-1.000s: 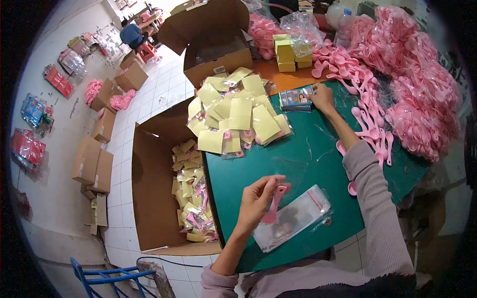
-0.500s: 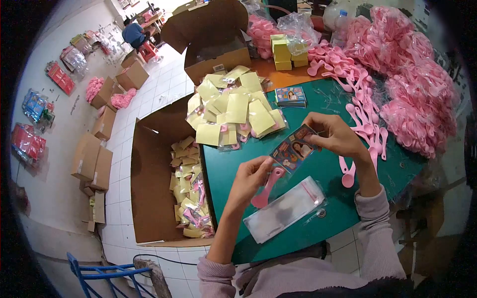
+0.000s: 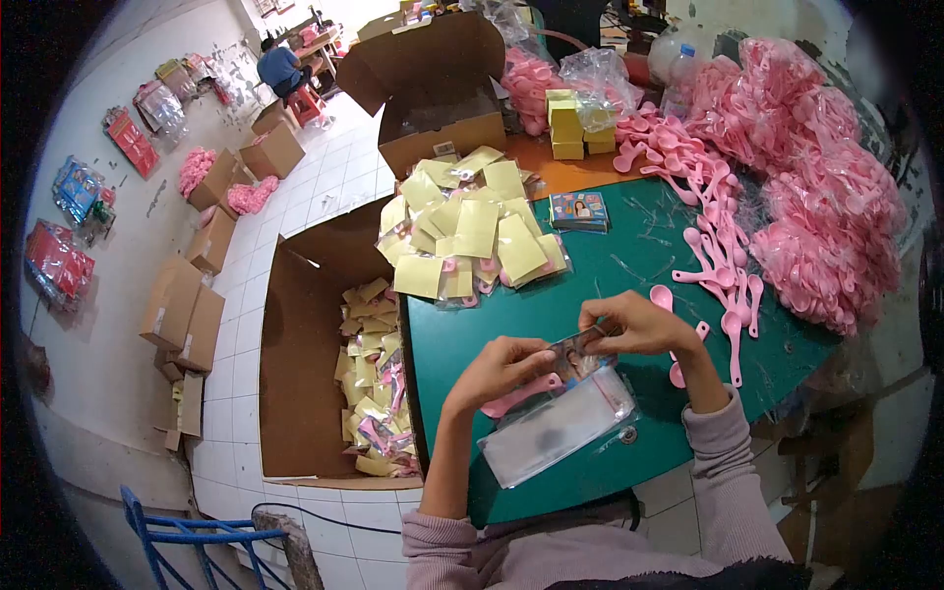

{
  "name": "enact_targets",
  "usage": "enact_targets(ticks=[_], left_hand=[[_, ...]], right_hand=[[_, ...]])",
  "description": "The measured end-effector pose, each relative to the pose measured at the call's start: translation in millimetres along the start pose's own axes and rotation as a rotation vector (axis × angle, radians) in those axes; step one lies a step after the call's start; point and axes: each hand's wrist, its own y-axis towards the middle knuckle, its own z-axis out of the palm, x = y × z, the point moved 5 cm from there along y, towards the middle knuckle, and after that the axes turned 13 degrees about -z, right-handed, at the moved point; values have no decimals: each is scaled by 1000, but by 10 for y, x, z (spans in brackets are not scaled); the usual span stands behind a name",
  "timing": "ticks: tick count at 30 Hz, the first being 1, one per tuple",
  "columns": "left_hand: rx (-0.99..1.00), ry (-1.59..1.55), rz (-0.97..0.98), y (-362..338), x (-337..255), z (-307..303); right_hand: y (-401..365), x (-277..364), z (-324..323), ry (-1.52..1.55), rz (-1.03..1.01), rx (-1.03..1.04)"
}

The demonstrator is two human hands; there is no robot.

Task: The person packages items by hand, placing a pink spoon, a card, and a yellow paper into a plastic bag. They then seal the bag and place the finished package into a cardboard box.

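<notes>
My left hand point(image 3: 503, 369) grips a pink plastic spoon point(image 3: 516, 394) low over the green table point(image 3: 590, 295). My right hand point(image 3: 634, 326) pinches a printed picture card point(image 3: 580, 356) and holds it against the spoon, so both hands meet above a stack of clear plastic bags point(image 3: 556, 428). A small pile of the same picture cards point(image 3: 578, 209) lies farther back on the table.
Packed yellow-backed packets point(image 3: 472, 236) are heaped at the table's left edge above an open carton point(image 3: 305, 344) holding more. Loose pink spoons point(image 3: 718, 236) and bagged spoons point(image 3: 826, 197) fill the right side. Yellow boxes point(image 3: 570, 123) stand behind. Cartons and a seated person point(image 3: 280, 69) are on the floor.
My right hand reached to the card pile, lifted one card, and brought it down to the spoon in my left hand. Both hands now sit together just above the clear bags.
</notes>
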Motion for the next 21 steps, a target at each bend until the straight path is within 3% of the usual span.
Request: enact_targets(ticks=[3,4,7,9,11,12,19,21], left_hand=[[17,-7,39,22,-44,103],[-32,46,26,-29,-135,97],[-135,46,-59,-81,-113,55],[-137,19,0,-86,-105,19],[-162,107,30,-92,-131,-8],[-152,99,5,-90,-107,-12],[-158,99,-34,-78,-108,83],[-245,210,82,-95,-156,98]], right_hand=[[30,-61,166,-12,150,145],[80,-9,188,-211,-48,146],[70,-110,153,-287,-17,146],[67,-47,116,-176,-28,106],[48,-108,57,122,27,-22],[40,-103,51,147,73,22],[94,-219,242,61,79,54],[109,-212,254,60,77,33]])
